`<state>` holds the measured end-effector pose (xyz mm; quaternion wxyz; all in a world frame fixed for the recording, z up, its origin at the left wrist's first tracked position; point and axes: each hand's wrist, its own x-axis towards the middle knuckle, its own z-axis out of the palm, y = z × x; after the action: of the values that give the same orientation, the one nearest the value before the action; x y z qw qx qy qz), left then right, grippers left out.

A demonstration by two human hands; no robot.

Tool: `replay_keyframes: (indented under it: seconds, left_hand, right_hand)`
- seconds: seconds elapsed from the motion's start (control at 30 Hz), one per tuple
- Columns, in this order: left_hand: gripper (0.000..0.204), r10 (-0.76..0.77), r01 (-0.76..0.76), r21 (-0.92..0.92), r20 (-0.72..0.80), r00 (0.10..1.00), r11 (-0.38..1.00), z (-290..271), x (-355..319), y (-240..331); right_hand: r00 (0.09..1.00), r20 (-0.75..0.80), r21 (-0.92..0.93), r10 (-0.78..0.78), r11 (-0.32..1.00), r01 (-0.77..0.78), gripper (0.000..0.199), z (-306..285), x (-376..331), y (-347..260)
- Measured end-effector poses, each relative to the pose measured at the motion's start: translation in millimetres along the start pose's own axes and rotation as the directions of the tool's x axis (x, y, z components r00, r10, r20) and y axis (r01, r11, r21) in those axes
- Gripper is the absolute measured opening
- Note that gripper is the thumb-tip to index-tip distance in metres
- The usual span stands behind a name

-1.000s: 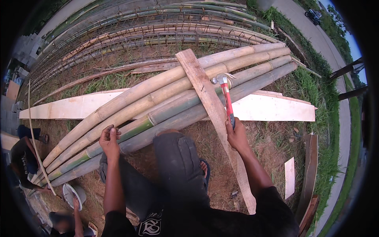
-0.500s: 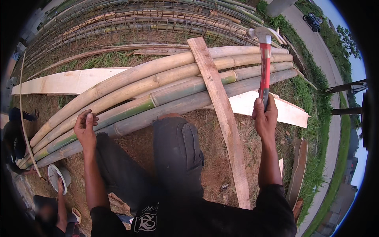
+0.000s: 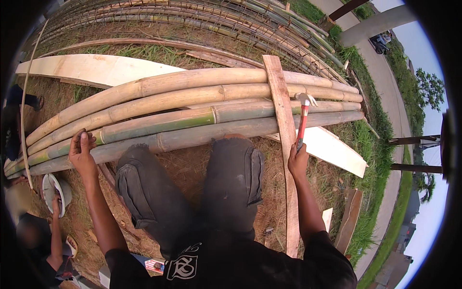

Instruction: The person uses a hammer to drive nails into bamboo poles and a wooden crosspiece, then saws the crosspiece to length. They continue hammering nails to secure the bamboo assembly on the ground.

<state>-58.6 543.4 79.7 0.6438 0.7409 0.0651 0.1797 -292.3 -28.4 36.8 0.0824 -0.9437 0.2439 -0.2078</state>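
My right hand (image 3: 297, 161) grips the red handle of a claw hammer (image 3: 303, 115), whose steel head hangs just right of a narrow wooden plank (image 3: 281, 111). That plank lies across several thick bamboo poles (image 3: 192, 108) set side by side on the ground. My left hand (image 3: 82, 153) rests on the nearest pole at the left, fingers over its top. My knees in dark trousers (image 3: 192, 192) press against the same pole between the two hands.
A wide pale board (image 3: 96, 70) lies under the poles, its other end (image 3: 337, 149) showing at the right. Thinner bamboo canes (image 3: 192, 14) are stacked beyond. Another person (image 3: 33, 236) crouches at the lower left. Grass and a road (image 3: 380, 67) run along the right.
The hammer was raised high half a second ago and has come down beside the plank. My left hand stays on the nearest pole. The view has shifted right.
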Motion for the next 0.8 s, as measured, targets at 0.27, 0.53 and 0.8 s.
replay_keyframes:
  seconds: [0.27,0.53,0.8]
  left_hand:
    - [0.024,-0.165,0.163,-0.128,-0.005,0.986,0.978,-46,-14,-37]
    - [0.028,-0.327,0.451,0.23,-0.427,0.843,0.863,-143,-112,-126]
    - [0.049,0.044,0.994,-0.019,-0.999,-0.014,-0.105,-300,-355,-208]
  right_hand:
    - [0.916,0.349,0.009,0.196,0.977,-0.212,0.028,16,-18,24]
    - [0.657,0.743,0.2,-0.133,0.979,-0.028,0.027,-48,61,-231]
    - [-0.261,0.638,0.757,-0.725,0.525,0.39,0.045,44,3,-560]
